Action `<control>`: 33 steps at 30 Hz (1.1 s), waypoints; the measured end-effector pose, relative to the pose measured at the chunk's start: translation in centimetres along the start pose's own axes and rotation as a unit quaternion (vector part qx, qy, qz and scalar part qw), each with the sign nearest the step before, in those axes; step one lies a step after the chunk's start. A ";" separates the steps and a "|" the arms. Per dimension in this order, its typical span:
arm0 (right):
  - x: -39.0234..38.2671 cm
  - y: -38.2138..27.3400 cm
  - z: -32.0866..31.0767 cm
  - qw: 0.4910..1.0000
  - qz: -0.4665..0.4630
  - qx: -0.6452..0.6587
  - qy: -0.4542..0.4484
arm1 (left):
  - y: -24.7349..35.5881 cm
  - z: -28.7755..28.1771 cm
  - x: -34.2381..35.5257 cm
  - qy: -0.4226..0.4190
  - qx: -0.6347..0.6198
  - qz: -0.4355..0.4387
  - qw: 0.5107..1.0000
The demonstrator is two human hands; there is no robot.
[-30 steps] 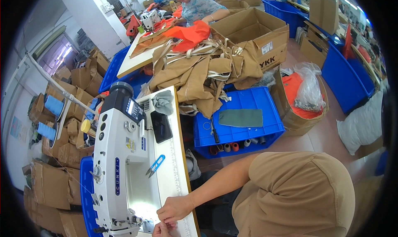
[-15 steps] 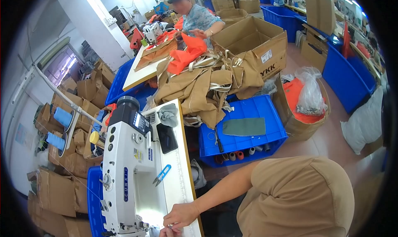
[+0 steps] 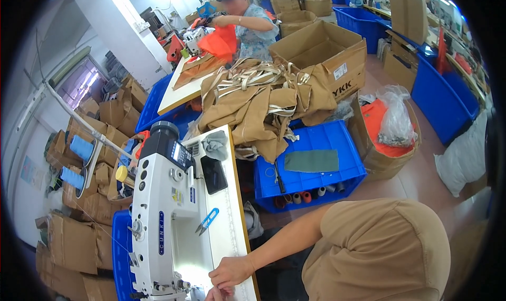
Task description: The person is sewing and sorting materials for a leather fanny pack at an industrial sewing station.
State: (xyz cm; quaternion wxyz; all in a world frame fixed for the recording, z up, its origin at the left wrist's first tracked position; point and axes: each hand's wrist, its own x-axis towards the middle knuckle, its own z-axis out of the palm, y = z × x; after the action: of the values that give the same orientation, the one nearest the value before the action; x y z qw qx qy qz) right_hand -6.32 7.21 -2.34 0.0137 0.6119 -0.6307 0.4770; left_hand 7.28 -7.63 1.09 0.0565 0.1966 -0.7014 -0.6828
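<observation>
My right hand point(image 3: 232, 272) is closed in a pinch over the white sewing table point(image 3: 238, 216), beside the needle end of a white sewing machine point(image 3: 150, 206). Against it, cut off by the lower edge, my left hand point(image 3: 216, 294) has its fingers pressed together. Whatever lies between the fingers is too small and hidden to name. Light from the machine falls on the table next to my hands. Blue thread snips point(image 3: 207, 221) lie on the tabletop, farther along than my hands. Beyond them are a dark phone point(image 3: 213, 174) and a crumpled grey cloth point(image 3: 215, 145).
An upturned blue crate point(image 3: 326, 135) carries a green fabric piece point(image 3: 311, 161). Brown fabric with white straps point(image 3: 258, 116) is heaped behind it. Across from me, a person point(image 3: 255, 30) handles orange fabric point(image 3: 221, 42). Thread cones point(image 3: 80, 148) stand left; an open carton point(image 3: 345, 64) stands behind.
The person opposite has lifted the orange fabric off the brown heap and moved it left. My hands stay almost in place, still close together.
</observation>
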 end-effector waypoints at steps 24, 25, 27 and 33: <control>0.2 -0.4 -0.4 0.998 -0.013 0.025 0.053 | 0.1 0.2 0.1 0.033 -0.023 0.006 0.999; 0.2 -0.4 -0.4 0.998 -0.019 0.020 0.056 | -0.1 0.2 0.2 0.034 -0.031 0.012 0.999; 0.2 -0.4 -0.5 0.998 -0.025 0.016 0.059 | -0.5 0.1 0.5 0.035 -0.038 0.017 0.999; 0.2 -0.5 -0.5 0.999 0.017 0.042 0.031 | -0.9 -0.1 0.7 0.042 -0.045 0.009 0.998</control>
State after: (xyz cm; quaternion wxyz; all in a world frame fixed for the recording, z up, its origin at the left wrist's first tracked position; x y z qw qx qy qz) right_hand -6.25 7.49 -1.68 0.0002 0.5861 -0.6198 0.5219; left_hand 6.84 -7.96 0.04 0.1010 0.2162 -0.6685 -0.7044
